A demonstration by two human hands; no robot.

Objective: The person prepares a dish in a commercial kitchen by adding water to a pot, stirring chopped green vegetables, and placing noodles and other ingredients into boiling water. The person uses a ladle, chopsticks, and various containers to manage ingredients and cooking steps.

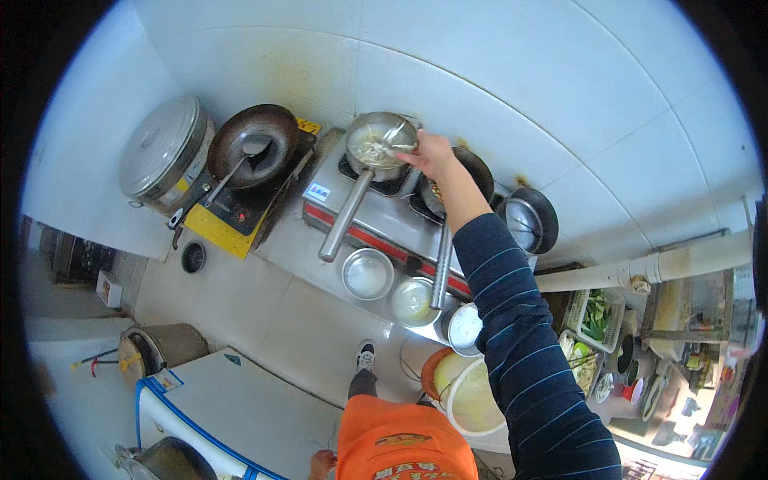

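My right hand (427, 153) reaches over the right rim of a metal saucepan (384, 171) on the stove. Pale strands of food (379, 153) lie in the pan, some at my fingertips; whether the fingers grip any is unclear. The saucepan's thick metal handle (347, 216) points towards me. Beneath my forearm, a dark frying pan (477, 174) holding small pieces of food is partly hidden. My left hand (324, 461) is low beside my orange apron (402, 441), partly cut off by the bottom edge; its fingers are not clear.
A wok with a ladle (255, 144) sits on an induction cooker (231, 213), beside a large lidded pot (162, 147). Metal bowls (368, 274) line the counter's front edge. Another dark pan (543, 219) stands right. Buckets (477, 402) and vegetable baskets (597, 321) are at the lower right.
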